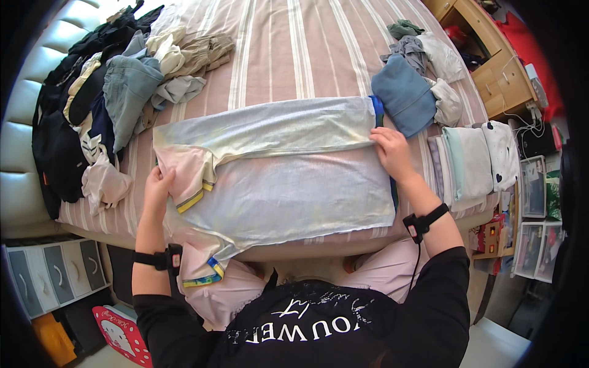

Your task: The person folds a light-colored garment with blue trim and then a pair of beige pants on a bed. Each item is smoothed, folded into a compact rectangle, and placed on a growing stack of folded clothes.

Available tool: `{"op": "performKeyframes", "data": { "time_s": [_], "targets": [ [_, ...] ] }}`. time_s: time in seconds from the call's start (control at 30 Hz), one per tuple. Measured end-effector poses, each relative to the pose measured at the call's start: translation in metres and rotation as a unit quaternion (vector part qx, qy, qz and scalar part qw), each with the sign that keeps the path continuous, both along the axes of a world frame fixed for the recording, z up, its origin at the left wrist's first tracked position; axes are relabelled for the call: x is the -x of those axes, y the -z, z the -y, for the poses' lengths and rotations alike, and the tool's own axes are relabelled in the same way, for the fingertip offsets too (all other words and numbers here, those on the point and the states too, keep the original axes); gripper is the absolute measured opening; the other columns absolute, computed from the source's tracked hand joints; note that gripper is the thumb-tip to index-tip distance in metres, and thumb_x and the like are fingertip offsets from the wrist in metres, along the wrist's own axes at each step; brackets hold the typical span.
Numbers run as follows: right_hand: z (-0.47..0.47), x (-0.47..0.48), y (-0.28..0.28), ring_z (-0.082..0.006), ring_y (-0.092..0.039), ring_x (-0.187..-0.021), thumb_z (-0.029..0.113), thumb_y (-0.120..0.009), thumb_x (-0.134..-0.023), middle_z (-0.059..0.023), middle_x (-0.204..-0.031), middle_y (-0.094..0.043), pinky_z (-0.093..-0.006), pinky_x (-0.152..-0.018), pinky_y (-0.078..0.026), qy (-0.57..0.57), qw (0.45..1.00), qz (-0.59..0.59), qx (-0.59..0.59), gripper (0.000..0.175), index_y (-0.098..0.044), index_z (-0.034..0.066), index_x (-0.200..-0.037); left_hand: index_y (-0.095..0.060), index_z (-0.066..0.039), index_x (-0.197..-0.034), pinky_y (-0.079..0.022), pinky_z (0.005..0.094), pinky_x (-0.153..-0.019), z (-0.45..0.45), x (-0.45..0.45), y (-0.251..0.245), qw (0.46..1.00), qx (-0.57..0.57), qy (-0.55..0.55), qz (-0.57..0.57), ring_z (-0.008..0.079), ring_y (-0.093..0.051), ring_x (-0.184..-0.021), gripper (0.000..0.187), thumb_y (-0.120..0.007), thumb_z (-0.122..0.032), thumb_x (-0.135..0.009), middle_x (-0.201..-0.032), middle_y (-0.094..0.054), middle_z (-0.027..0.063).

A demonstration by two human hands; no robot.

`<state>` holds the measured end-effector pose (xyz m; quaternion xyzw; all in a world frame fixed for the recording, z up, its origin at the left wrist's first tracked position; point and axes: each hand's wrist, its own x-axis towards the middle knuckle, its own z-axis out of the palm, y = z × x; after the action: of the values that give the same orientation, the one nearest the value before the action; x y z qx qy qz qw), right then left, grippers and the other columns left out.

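Observation:
A pale blue, tie-dyed short-sleeved shirt (303,193) lies inside out across the near side of the bed. Its far side is folded inward lengthwise, and one pinkish sleeve with a yellow band lies on top of the body. The other sleeve (202,262) hangs over the bed's near edge. My left hand (157,186) pinches the shirt at its collar end, thumb on top and fingers hidden beneath. At the hem end, my right hand (393,152) grips the edge of the folded strip, beside the blue hem trim.
Piled clothes (106,101) cover the bed's left side near a tufted headboard (23,147). A blue garment (405,92) lies among crumpled clothes at right, behind a stack of folded garments (469,161). Drawers (55,276) stand lower left; clear plastic boxes (536,248) stand right.

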<state>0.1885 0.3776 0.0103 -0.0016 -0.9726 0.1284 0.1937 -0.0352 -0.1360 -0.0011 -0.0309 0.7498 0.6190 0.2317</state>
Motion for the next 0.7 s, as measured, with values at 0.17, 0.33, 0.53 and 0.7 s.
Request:
{"op": "performKeyframes", "data": {
  "time_s": [0.17,0.33,0.53,0.7],
  "targets": [
    [-0.010,-0.006,-0.006,-0.0292,-0.064,-0.102,-0.005,-0.059,-0.079,-0.0123,-0.101,-0.069,-0.0405,-0.090,-0.048,0.025,0.997,-0.076,-0.001,0.024,-0.067,0.0037,-0.100,-0.055,0.001,-0.113,-0.045,0.0243,-0.078,0.015,0.008,0.005,0.991,-0.056,-0.066,-0.103,0.0100,-0.057,-0.084,0.025,-0.058,-0.015,-0.093,-0.101,-0.063,0.0059],
    [-0.003,-0.020,0.000,-0.0264,-0.064,-0.105,-0.002,-0.054,-0.082,-0.0110,-0.103,-0.069,-0.0414,-0.098,-0.046,-0.022,0.993,0.070,-0.091,0.024,-0.066,0.0042,-0.102,-0.054,0.001,-0.114,-0.047,0.0255,-0.074,0.020,-0.008,0.028,0.994,0.094,-0.059,-0.001,0.0113,-0.058,-0.081,0.026,-0.058,-0.014,-0.092,-0.095,-0.064,0.0054],
    [-0.005,-0.025,0.001,-0.0250,-0.062,-0.110,-0.003,-0.053,-0.081,-0.0108,-0.109,-0.069,-0.0417,-0.101,-0.043,0.015,0.998,0.023,-0.048,0.028,-0.066,0.0050,-0.105,-0.052,-0.001,-0.115,-0.045,0.0256,-0.062,0.023,-0.012,0.021,0.995,0.020,-0.079,-0.051,0.0103,-0.056,-0.073,0.026,-0.056,-0.013,-0.093,-0.089,-0.063,0.0051],
    [0.003,-0.031,-0.003,-0.0286,-0.062,-0.106,0.003,-0.056,-0.079,-0.0133,-0.105,-0.068,-0.0416,-0.095,-0.046,-0.030,0.992,0.063,-0.107,0.026,-0.066,0.0043,-0.102,-0.044,-0.002,-0.125,-0.040,0.0234,-0.049,0.011,-0.029,0.013,0.989,0.136,-0.052,0.023,0.0077,-0.054,-0.062,0.043,-0.063,-0.019,-0.090,-0.094,-0.066,0.0061]
  ]
}}
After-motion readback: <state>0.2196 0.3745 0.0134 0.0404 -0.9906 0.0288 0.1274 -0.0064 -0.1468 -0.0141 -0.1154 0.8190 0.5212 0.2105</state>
